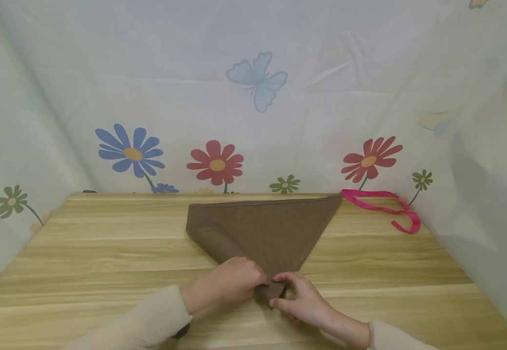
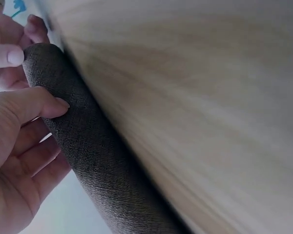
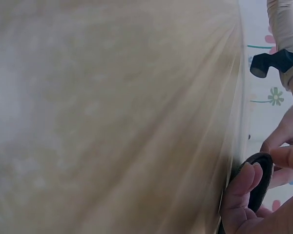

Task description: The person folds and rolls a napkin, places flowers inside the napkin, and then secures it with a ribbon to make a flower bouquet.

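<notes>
A brown cloth (image 1: 275, 233) lies over the table, its near left edge folded inward and its near end narrowing to a point. My left hand (image 1: 238, 279) pinches the folded edge close to that end. In the left wrist view the thumb presses on top of the rounded fold (image 2: 97, 151), with the fingers beneath. My right hand (image 1: 306, 301) grips the near tip of the cloth between thumb and fingers, just right of the left hand. In the right wrist view the cloth's end curves in a loop (image 3: 266, 161) between the fingers of my right hand (image 3: 278, 214).
A pink ribbon (image 1: 380, 209) trails from the cloth's far right corner across the wooden table (image 1: 117, 253). Behind the table hangs a pale backdrop (image 1: 170, 92) printed with flowers and a butterfly. A dark wrist mount (image 3: 276, 62) sits at the left sleeve.
</notes>
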Action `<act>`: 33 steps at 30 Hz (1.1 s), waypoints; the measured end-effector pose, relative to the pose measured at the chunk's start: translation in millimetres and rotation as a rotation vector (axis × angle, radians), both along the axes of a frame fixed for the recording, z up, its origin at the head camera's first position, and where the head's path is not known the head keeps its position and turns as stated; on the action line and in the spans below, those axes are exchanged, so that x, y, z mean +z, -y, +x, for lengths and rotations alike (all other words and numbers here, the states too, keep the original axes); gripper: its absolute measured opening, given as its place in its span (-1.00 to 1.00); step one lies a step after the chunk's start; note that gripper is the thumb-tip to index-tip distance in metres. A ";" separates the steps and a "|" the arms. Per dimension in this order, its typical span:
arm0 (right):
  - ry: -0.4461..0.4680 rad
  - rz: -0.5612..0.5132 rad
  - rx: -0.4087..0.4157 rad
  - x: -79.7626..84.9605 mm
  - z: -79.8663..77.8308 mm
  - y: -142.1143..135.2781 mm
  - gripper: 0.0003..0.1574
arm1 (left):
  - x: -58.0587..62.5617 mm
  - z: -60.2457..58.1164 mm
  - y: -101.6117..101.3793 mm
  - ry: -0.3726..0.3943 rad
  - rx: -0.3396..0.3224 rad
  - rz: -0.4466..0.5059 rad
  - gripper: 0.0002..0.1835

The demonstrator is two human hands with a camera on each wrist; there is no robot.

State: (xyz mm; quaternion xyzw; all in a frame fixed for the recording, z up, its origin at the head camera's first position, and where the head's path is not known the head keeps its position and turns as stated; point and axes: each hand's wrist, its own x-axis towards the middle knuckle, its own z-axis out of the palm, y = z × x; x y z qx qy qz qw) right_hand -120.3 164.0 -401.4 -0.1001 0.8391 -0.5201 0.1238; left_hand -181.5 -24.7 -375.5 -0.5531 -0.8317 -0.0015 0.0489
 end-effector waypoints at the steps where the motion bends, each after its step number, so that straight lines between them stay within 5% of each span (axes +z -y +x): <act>1: -0.011 0.003 -0.001 0.0 0.1 0.2 -0.34 | 1.1 -0.5 -0.6 0.007 0.002 0.000 -0.71; 8: -0.079 0.034 0.030 0.6 3.1 1.5 -0.29 | 8.6 0.3 -4.4 0.056 0.028 -0.013 -0.70; 16: 0.061 -0.049 0.153 3.1 7.5 -0.4 -0.34 | 24.7 9.7 -5.7 0.223 0.036 -0.056 -0.72; 21: 0.128 -0.077 0.125 2.1 7.1 -3.5 -0.38 | 34.6 11.2 -5.2 0.331 0.058 -0.028 -0.71; 24: 0.152 -0.078 0.085 0.6 5.9 -5.9 -0.36 | 32.1 9.8 -4.2 0.263 0.065 0.021 -0.71; 33: 0.152 -0.084 0.037 4.2 4.1 -10.0 -0.44 | 12.4 21.9 5.8 -0.190 0.026 0.119 -0.85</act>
